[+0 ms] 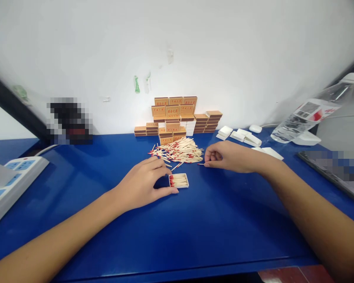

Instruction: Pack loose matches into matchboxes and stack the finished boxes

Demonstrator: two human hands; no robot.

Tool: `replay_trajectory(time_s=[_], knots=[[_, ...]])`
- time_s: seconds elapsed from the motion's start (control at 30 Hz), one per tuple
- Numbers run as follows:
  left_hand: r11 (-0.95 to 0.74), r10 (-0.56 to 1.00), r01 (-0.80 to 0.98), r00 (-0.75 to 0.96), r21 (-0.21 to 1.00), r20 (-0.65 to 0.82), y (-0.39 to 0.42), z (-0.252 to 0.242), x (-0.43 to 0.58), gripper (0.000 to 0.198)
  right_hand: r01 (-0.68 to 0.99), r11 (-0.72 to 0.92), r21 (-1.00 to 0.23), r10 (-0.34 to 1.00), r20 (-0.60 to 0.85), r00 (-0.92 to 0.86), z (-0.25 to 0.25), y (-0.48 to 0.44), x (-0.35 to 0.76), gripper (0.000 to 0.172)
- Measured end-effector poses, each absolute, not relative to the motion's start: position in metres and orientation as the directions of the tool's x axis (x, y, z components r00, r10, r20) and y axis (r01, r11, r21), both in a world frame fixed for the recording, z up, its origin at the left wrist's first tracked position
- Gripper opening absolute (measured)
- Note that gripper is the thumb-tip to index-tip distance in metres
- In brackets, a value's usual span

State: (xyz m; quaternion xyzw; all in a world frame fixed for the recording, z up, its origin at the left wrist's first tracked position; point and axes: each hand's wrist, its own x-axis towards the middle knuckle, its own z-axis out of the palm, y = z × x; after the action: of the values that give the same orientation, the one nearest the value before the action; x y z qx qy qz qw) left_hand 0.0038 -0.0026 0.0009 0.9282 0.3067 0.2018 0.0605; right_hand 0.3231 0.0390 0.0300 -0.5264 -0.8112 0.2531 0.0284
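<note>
A small white matchbox tray (187,185) holds a row of matches (179,180), their red heads to the left. My left hand (146,179) lies on the blue table with thumb and fingers curved around the tray's left end, gripping it. Beyond the tray spreads a heap of loose matches (184,151) with red heads. At the heap's right edge, my right hand (221,156) is closed in a pinch on a single match (201,164), its red head pointing left. The palm side of the right hand is partly hidden.
Stacked matchboxes (172,112) stand against the wall behind the heap. Empty white trays (244,136) lie to their right, near a tilted water bottle (306,112) and a dark flat device (330,173). A power strip (17,184) sits on the left.
</note>
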Motion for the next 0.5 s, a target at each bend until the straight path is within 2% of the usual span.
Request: replay_trajectory(time_s=[0.1, 0.2, 0.27, 0.4, 0.5], knots=[[-0.805, 0.594, 0.545, 0.729, 0.235, 0.340, -0.002, 0.000, 0.004, 0.038, 0.816, 0.364, -0.450, 0.850, -0.199, -0.489, 0.030, 0.031, 0.312, 0.017], [-0.804, 0.594, 0.542, 0.731, 0.244, 0.336, -0.001, -0.001, 0.004, 0.037, 0.712, 0.492, -0.501, 0.809, -0.040, -0.587, 0.033, 0.017, 0.294, 0.020], [-0.808, 0.590, 0.537, 0.732, 0.243, 0.340, -0.001, -0.001, 0.004, 0.038, 0.673, 0.555, -0.489, 0.786, 0.044, -0.617, 0.034, 0.006, 0.279, 0.018], [-0.812, 0.584, 0.534, 0.734, 0.236, 0.348, -0.001, -0.002, 0.003, 0.039, 0.626, 0.617, -0.477, 0.738, 0.077, -0.670, 0.029, -0.009, 0.258, 0.012], [-0.820, 0.573, 0.524, 0.740, 0.232, 0.353, -0.001, -0.001, 0.004, 0.038, 0.605, 0.628, -0.490, 0.720, 0.071, -0.691, 0.027, -0.013, 0.255, 0.014]])
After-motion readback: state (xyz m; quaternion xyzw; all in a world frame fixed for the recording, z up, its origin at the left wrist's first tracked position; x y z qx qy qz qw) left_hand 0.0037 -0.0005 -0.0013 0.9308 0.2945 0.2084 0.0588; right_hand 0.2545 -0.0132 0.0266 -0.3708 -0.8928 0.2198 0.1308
